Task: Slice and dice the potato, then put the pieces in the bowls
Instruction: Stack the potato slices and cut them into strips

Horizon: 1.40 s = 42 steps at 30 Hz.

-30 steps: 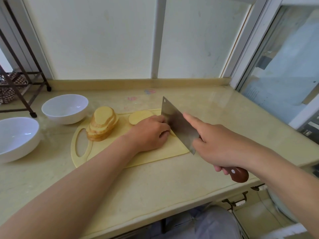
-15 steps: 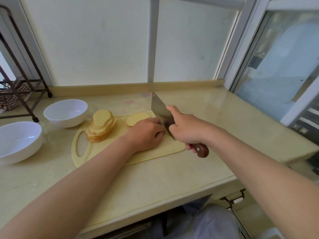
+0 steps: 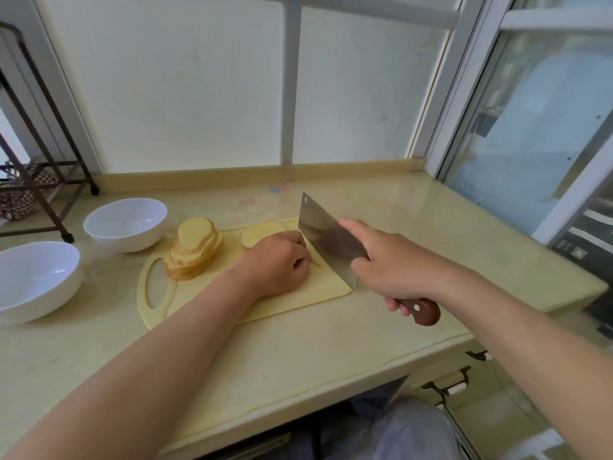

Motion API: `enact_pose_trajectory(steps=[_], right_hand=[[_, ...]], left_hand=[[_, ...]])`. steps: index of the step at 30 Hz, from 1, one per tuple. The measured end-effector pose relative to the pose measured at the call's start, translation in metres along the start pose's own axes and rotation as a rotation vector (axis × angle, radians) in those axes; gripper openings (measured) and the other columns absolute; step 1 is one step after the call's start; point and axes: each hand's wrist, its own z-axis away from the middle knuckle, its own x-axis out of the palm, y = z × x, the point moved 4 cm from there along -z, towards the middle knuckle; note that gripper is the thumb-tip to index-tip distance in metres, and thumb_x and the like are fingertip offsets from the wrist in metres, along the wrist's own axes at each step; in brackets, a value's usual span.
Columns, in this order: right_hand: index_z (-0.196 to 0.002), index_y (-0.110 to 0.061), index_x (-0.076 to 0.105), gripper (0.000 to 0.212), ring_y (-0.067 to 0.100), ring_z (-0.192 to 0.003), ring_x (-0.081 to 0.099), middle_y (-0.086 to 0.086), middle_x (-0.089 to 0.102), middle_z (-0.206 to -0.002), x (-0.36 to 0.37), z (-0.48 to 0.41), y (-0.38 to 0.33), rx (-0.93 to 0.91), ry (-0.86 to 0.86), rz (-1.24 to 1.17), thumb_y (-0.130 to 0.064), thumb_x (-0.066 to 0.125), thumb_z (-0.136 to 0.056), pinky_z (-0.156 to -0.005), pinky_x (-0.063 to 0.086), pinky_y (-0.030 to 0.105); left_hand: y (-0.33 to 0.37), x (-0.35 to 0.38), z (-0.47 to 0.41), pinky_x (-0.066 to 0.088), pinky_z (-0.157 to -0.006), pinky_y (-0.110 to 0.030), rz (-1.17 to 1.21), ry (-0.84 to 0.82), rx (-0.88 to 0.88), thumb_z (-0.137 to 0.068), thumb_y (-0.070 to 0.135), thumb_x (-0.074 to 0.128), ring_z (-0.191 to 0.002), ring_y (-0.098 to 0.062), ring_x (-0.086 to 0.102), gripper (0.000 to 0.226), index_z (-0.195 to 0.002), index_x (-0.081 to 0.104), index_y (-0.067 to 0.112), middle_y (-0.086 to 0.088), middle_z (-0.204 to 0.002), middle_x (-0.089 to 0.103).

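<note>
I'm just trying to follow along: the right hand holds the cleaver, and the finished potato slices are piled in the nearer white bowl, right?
Not quite. The potato slices are stacked on the yellow cutting board, not in the nearer white bowl, which is empty in the head view. The right hand does hold the cleaver.

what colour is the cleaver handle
The cleaver handle is reddish-brown with a pale rivet, clearest in the head view.
</note>
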Motion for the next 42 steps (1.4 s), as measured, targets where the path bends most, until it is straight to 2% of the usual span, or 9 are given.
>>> enact_pose_trajectory(steps=[2, 5, 11, 16, 19, 23, 28, 32, 42], right_hand=[[-0.160, -0.051, 0.010, 0.075, 0.014, -0.035, 0.056, 0.011, 0.064, -0.075, -0.003, -0.003, -0.002, -0.024, 0.047, -0.015, -0.017, 0.035, -0.099, -0.044, 0.055, 0.033], [-0.161, -0.051, 0.010, 0.076, 0.014, -0.033, 0.055, 0.010, 0.062, -0.070, -0.006, -0.005, -0.003, -0.037, 0.078, -0.021, -0.015, 0.035, -0.099, -0.041, 0.050, 0.029], [-0.160, -0.053, 0.012, 0.076, 0.018, -0.037, 0.057, 0.013, 0.066, -0.074, -0.002, -0.011, -0.002, -0.017, 0.058, -0.030, -0.015, 0.035, -0.098, -0.043, 0.056, 0.035], [-0.161, -0.051, 0.012, 0.077, 0.014, -0.034, 0.056, 0.011, 0.063, -0.073, -0.015, -0.017, 0.006, -0.014, 0.120, -0.056, -0.013, 0.036, -0.099, -0.040, 0.047, 0.026], [-0.161, -0.052, 0.013, 0.076, 0.017, -0.037, 0.058, 0.013, 0.065, -0.078, -0.021, -0.019, 0.013, 0.009, 0.115, -0.067, -0.014, 0.037, -0.099, -0.042, 0.051, 0.030], [-0.160, -0.054, 0.015, 0.076, 0.020, -0.039, 0.058, 0.015, 0.067, -0.073, -0.021, -0.022, 0.021, 0.019, 0.110, -0.067, -0.014, 0.037, -0.099, -0.043, 0.052, 0.031], [-0.155, -0.062, 0.019, 0.075, 0.028, -0.047, 0.061, 0.016, 0.068, -0.060, -0.020, -0.026, 0.028, 0.026, 0.079, -0.104, -0.017, 0.038, -0.098, -0.048, 0.059, 0.039], [-0.155, -0.060, 0.023, 0.078, 0.023, -0.045, 0.058, 0.020, 0.064, -0.081, -0.021, -0.028, 0.027, 0.002, 0.044, -0.162, -0.011, 0.039, -0.096, -0.047, 0.054, 0.034], [-0.155, -0.059, 0.027, 0.079, 0.023, -0.043, 0.055, 0.020, 0.060, -0.079, -0.044, -0.026, 0.038, -0.016, 0.126, -0.266, -0.008, 0.042, -0.096, -0.043, 0.049, 0.031]], left_hand=[[-0.001, -0.002, 0.002, 0.054, -0.065, -0.035, 0.003, 0.023, 0.019, -0.085, 0.015, 0.059, -0.072, -0.020, 0.062, 0.021, -0.080, 0.077, 0.006, -0.003, -0.087, 0.068], [-0.003, -0.005, 0.004, 0.055, -0.069, -0.032, 0.010, 0.035, 0.035, -0.084, 0.013, 0.061, -0.077, -0.019, 0.064, 0.018, -0.082, 0.078, 0.007, -0.001, -0.091, 0.070], [-0.002, -0.006, 0.007, 0.054, -0.072, -0.027, 0.024, 0.008, 0.042, -0.084, 0.019, 0.058, -0.080, -0.017, 0.067, 0.024, -0.087, 0.079, 0.009, 0.000, -0.098, 0.072], [-0.004, -0.005, 0.007, 0.053, -0.072, -0.030, 0.036, -0.001, 0.021, -0.086, 0.021, 0.055, -0.079, -0.017, 0.063, 0.027, -0.086, 0.079, 0.010, 0.001, -0.095, 0.069], [-0.007, -0.004, 0.007, 0.051, -0.071, -0.033, 0.025, -0.004, -0.009, -0.087, 0.028, 0.047, -0.079, -0.019, 0.060, 0.035, -0.082, 0.077, 0.010, 0.001, -0.092, 0.065], [-0.008, -0.004, 0.007, 0.051, -0.071, -0.034, 0.014, -0.007, -0.032, -0.088, 0.024, 0.051, -0.078, -0.018, 0.059, 0.030, -0.081, 0.076, 0.009, 0.001, -0.092, 0.064], [-0.007, -0.003, 0.007, 0.051, -0.070, -0.034, 0.014, -0.012, -0.034, -0.088, 0.024, 0.050, -0.076, -0.016, 0.059, 0.031, -0.081, 0.076, 0.008, 0.001, -0.092, 0.065], [-0.008, -0.004, 0.006, 0.051, -0.072, -0.033, 0.013, -0.012, -0.043, -0.088, 0.024, 0.051, -0.080, -0.015, 0.059, 0.030, -0.084, 0.076, 0.008, 0.002, -0.095, 0.065], [-0.009, -0.004, 0.006, 0.052, -0.075, -0.034, -0.010, 0.010, -0.020, -0.088, 0.022, 0.055, -0.084, -0.019, 0.061, 0.025, -0.087, 0.075, 0.008, -0.002, -0.096, 0.065]])
